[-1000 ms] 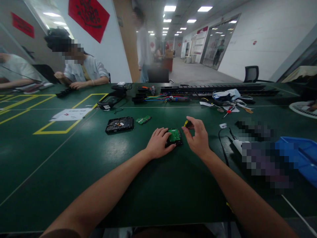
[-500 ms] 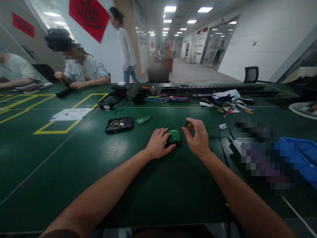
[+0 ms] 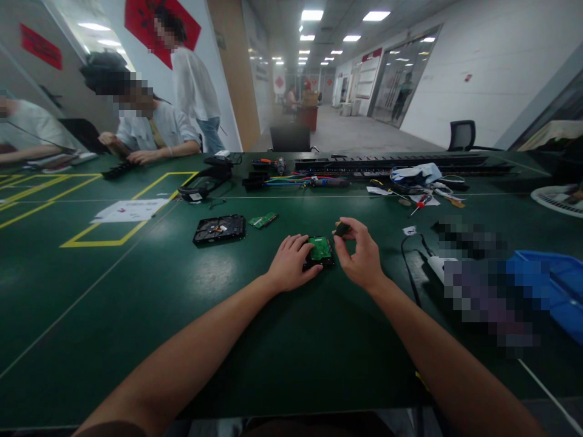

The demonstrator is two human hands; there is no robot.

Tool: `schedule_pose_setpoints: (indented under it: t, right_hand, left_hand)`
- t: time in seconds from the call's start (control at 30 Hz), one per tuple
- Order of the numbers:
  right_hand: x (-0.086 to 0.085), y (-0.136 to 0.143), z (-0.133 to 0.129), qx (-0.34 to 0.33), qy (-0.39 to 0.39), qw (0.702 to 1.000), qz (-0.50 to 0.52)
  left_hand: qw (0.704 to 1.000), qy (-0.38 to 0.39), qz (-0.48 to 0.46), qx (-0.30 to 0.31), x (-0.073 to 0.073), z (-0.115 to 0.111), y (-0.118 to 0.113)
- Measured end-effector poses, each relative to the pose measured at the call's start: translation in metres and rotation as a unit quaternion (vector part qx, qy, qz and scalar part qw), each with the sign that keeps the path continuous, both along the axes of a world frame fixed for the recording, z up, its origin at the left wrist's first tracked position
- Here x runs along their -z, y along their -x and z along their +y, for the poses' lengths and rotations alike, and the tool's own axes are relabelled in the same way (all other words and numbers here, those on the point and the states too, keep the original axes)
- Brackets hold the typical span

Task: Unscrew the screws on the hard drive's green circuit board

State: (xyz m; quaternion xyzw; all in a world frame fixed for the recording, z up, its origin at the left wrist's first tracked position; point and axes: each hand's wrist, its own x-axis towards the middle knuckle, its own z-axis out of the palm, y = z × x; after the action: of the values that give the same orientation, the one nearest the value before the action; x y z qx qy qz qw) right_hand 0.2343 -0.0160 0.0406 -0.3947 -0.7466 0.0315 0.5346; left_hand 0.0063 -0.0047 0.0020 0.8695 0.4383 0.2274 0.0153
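A small black drive with a green circuit board (image 3: 321,247) lies on the green table. My left hand (image 3: 291,264) rests on its left side, fingers and thumb gripping round its edges. Just right of the drive, my right hand (image 3: 361,252) pinches a small black and yellow tool (image 3: 342,229) between thumb and fingers; the tool's tip is too small to make out. To the left lie a larger black drive (image 3: 219,230) and a loose green circuit board (image 3: 263,220).
Cables (image 3: 305,181), a power drill (image 3: 272,164) and long black strips (image 3: 401,162) lie along the far edge. A red screwdriver (image 3: 419,205) is at the right, a blue bin (image 3: 551,288) further right. People are at the far left.
My right hand has shifted slightly left and the tool in it has turned. The standing person beyond the table has moved left. My left hand stays on the drive.
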Motion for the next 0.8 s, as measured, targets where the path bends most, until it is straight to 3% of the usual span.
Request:
schedule_pose_setpoints:
  t: [0.4,0.8]
  right_hand:
    - [0.0021,-0.0006,0.0028,0.008,0.000,0.999,0.039]
    - [-0.0057,-0.0004,-0.0013,0.041,-0.021,0.999,-0.017]
  left_hand:
    - [1.000,0.003,-0.003,0.003,0.0022,0.0018,0.0007]
    - [1.000,0.000,0.002,0.001,0.0005,0.0006,0.0001]
